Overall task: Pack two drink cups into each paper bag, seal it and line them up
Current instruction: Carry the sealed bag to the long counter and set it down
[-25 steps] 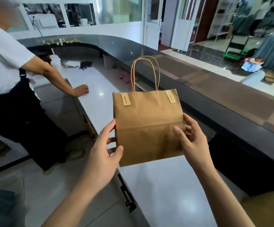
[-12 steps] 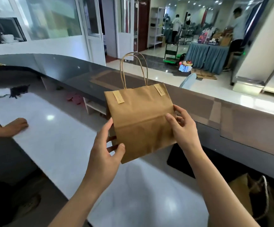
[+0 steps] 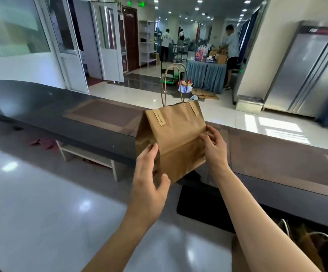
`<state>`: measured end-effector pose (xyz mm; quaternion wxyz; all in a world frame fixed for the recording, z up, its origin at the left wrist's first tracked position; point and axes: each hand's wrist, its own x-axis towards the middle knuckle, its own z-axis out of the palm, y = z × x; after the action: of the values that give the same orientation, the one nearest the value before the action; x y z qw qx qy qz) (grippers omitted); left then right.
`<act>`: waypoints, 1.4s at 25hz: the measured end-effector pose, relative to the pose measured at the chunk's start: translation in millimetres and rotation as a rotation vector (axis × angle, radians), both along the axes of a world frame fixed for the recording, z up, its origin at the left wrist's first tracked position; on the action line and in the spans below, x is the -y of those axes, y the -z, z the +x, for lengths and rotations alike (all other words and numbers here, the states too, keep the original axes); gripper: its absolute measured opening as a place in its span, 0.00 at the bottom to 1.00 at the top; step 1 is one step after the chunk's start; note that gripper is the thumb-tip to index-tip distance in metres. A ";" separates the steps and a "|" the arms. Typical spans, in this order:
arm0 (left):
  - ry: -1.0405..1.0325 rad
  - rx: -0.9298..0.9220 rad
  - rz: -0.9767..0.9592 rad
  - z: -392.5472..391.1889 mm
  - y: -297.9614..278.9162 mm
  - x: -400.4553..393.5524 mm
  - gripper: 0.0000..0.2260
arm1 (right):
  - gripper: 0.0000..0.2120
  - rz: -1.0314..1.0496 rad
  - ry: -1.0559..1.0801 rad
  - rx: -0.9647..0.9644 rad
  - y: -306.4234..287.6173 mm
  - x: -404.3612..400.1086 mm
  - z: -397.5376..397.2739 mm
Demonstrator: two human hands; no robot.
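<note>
A brown paper bag [image 3: 176, 138] with twisted paper handles hangs in the air above the white counter, its base spread so the left side panel shows. My left hand [image 3: 149, 181] grips its lower left corner, thumb on the front face and fingers behind. My right hand [image 3: 213, 148] pinches the right edge near the middle fold. The bag's top is folded closed. No drink cups are in view.
A white counter [image 3: 41, 203] lies below, with a raised dark ledge [image 3: 80, 114] behind it. More brown paper bags [image 3: 316, 250] sit at the bottom right. Steel refrigerators [image 3: 306, 75] stand at the right. People work at a draped table [image 3: 206, 75] far back.
My view has swung right, away from the person at the left. The bag has turned and its base has spread open, and my right hand now pinches its right edge.
</note>
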<state>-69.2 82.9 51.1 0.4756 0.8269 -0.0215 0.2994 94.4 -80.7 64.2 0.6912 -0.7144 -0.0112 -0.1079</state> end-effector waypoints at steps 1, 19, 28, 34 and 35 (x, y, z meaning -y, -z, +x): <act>0.007 -0.007 0.009 6.7 3.3 5.0 0.32 | 0.18 -0.001 0.011 -0.005 2.4 3.0 8.5; 0.289 -0.128 0.025 84.0 40.4 67.7 0.40 | 0.16 0.029 0.024 -0.092 38.1 16.6 44.5; 0.441 -0.254 0.028 110.5 38.6 57.4 0.38 | 0.24 -0.067 -0.063 0.026 82.4 14.9 -11.0; 0.462 -0.298 0.147 136.9 36.5 41.6 0.35 | 0.19 -0.149 0.107 0.027 80.7 14.9 9.2; 0.467 -0.309 0.147 141.9 36.1 38.9 0.34 | 0.17 -0.150 0.128 0.031 81.2 14.8 12.6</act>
<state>72.7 43.9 15.0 0.4679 0.8677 -0.1601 0.0502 107.0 -95.5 -17.0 0.6272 -0.7617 0.0158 -0.1616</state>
